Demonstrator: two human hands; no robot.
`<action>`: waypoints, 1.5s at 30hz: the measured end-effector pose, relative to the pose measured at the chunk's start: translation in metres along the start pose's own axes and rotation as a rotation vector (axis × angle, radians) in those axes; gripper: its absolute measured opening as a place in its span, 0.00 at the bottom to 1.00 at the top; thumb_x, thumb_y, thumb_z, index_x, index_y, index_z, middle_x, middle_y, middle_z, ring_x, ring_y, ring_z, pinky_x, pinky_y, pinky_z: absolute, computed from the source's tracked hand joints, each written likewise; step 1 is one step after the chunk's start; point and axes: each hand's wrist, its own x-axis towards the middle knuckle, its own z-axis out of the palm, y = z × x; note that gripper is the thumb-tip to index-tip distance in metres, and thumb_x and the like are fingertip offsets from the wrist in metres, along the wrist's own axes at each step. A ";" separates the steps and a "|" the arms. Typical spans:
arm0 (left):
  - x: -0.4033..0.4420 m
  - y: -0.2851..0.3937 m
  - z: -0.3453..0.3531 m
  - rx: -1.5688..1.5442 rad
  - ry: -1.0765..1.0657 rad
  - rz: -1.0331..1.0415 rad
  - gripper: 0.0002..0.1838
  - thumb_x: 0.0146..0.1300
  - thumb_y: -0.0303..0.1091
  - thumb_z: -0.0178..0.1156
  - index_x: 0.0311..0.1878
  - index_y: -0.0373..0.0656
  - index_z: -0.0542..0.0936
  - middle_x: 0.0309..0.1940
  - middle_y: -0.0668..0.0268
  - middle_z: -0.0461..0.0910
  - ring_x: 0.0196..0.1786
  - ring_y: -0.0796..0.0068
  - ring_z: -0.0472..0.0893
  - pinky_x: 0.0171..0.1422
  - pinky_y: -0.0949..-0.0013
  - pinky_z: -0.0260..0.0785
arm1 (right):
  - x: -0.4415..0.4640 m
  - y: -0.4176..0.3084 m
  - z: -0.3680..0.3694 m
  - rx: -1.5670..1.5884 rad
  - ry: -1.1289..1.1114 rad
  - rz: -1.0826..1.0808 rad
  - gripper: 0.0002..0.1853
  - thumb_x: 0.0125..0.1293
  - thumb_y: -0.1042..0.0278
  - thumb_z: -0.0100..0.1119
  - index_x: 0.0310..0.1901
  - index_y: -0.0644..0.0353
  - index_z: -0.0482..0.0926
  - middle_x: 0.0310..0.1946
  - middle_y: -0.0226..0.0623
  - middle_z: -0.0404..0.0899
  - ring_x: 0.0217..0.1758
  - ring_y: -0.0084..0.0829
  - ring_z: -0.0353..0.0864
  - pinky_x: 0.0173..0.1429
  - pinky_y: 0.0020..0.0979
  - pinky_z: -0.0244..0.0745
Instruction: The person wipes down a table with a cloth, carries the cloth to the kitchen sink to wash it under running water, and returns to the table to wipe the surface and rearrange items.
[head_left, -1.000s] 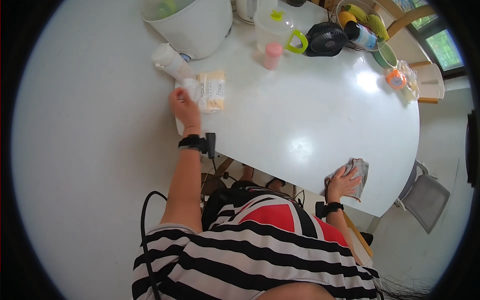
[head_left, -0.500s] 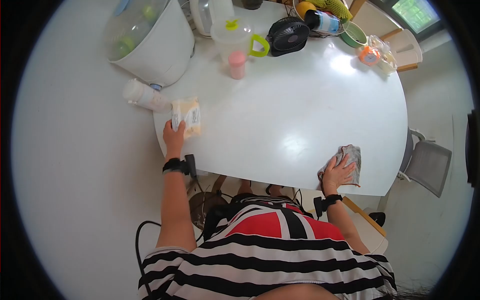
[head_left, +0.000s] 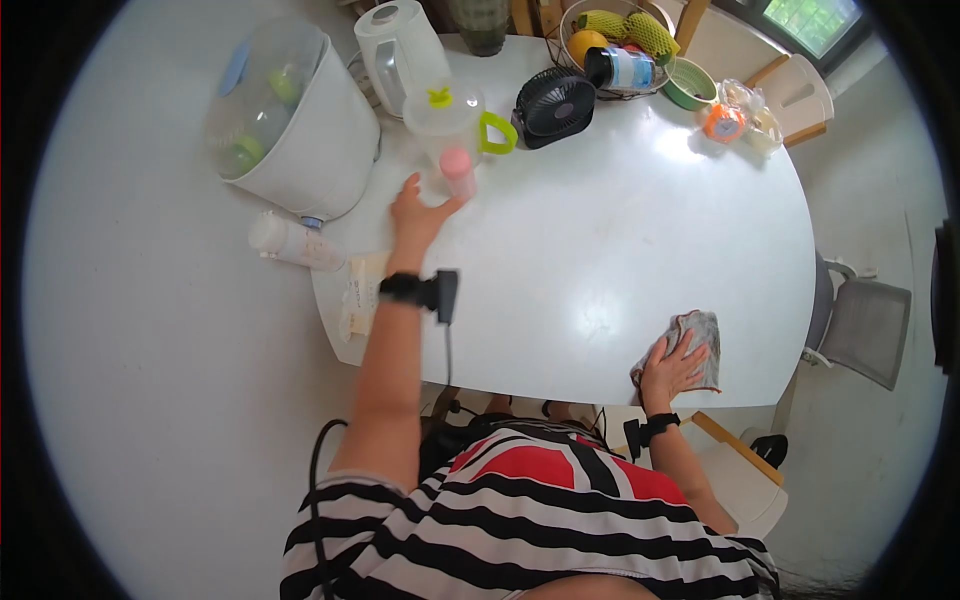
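Observation:
My left hand (head_left: 421,217) reaches over the left part of the table, thumb and fingers apart, with nothing held. Its thumb tip is right by a small pink bottle (head_left: 458,174); whether they touch I cannot tell. Just behind that bottle stands a clear pitcher (head_left: 445,115) with a lime-green handle and lid knob. A pale yellow packet (head_left: 362,305) lies beside my left forearm, which partly covers it. At the table's front right, my right hand (head_left: 672,372) lies flat with spread fingers on a grey cloth (head_left: 703,340) with a brown edge.
On the white table (head_left: 600,240), a white sterilizer-like appliance (head_left: 320,150) stands at left, with a bottle (head_left: 295,241) lying before it. Behind are an electric kettle (head_left: 405,55), a black fan (head_left: 555,106), a fruit basket (head_left: 655,80) and a green bowl (head_left: 691,84). A grey chair (head_left: 868,325) is at right.
My left hand has let go of the packet and moved up and right to the pink bottle. The packet now lies nearer the front edge. My right hand stays on the cloth.

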 end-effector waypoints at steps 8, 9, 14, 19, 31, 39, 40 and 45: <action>0.008 -0.004 0.070 -0.150 0.245 -0.110 0.36 0.42 0.45 0.79 0.52 0.37 0.75 0.46 0.50 0.82 0.49 0.47 0.81 0.55 0.55 0.74 | -0.013 0.004 -0.001 -0.052 -0.018 0.013 0.34 0.73 0.44 0.46 0.76 0.48 0.56 0.76 0.58 0.47 0.81 0.54 0.41 0.75 0.65 0.40; 0.009 -0.005 0.071 -0.148 0.265 -0.104 0.33 0.43 0.43 0.78 0.49 0.37 0.76 0.45 0.50 0.82 0.48 0.46 0.81 0.54 0.55 0.74 | -0.013 0.007 0.003 -0.074 0.006 0.020 0.35 0.73 0.43 0.46 0.76 0.47 0.55 0.76 0.58 0.47 0.81 0.55 0.41 0.75 0.65 0.40; 0.013 -0.053 -0.008 -0.101 0.499 -0.144 0.29 0.43 0.40 0.77 0.45 0.37 0.77 0.42 0.51 0.83 0.46 0.47 0.82 0.52 0.55 0.74 | -0.014 0.005 0.001 -0.072 0.019 0.029 0.35 0.73 0.43 0.46 0.77 0.47 0.55 0.76 0.59 0.47 0.81 0.55 0.42 0.75 0.65 0.40; 0.011 -0.119 -0.055 0.096 0.602 -0.153 0.33 0.41 0.42 0.78 0.49 0.34 0.77 0.42 0.51 0.83 0.47 0.47 0.82 0.54 0.54 0.73 | -0.016 0.009 0.004 -0.097 0.001 0.029 0.35 0.73 0.43 0.46 0.77 0.47 0.55 0.76 0.59 0.48 0.81 0.56 0.42 0.75 0.66 0.41; 0.019 -0.117 -0.074 0.207 0.477 -0.256 0.35 0.38 0.54 0.80 0.41 0.34 0.82 0.42 0.51 0.84 0.45 0.51 0.83 0.52 0.53 0.75 | 0.002 0.000 0.010 -0.017 0.017 0.019 0.36 0.71 0.44 0.49 0.76 0.48 0.56 0.76 0.60 0.46 0.80 0.57 0.41 0.75 0.67 0.38; -0.018 -0.022 -0.100 0.303 0.559 -0.194 0.43 0.45 0.43 0.77 0.62 0.30 0.71 0.58 0.47 0.77 0.60 0.48 0.76 0.66 0.54 0.66 | 0.020 0.005 0.005 -0.026 0.005 -0.068 0.37 0.70 0.45 0.51 0.76 0.50 0.56 0.77 0.59 0.45 0.81 0.57 0.41 0.75 0.67 0.38; -0.016 -0.008 -0.093 0.239 0.599 -0.095 0.46 0.47 0.41 0.76 0.67 0.30 0.67 0.62 0.45 0.73 0.64 0.48 0.73 0.70 0.54 0.64 | 0.021 0.006 0.006 -0.028 0.012 -0.056 0.37 0.70 0.45 0.51 0.76 0.49 0.56 0.77 0.59 0.45 0.81 0.57 0.41 0.75 0.67 0.38; 0.031 0.041 -0.012 0.015 0.347 0.170 0.59 0.45 0.41 0.79 0.74 0.29 0.53 0.72 0.44 0.61 0.74 0.49 0.62 0.79 0.60 0.53 | 0.018 -0.002 0.003 -0.027 0.014 -0.005 0.37 0.70 0.45 0.51 0.76 0.49 0.56 0.77 0.58 0.44 0.81 0.57 0.41 0.75 0.66 0.38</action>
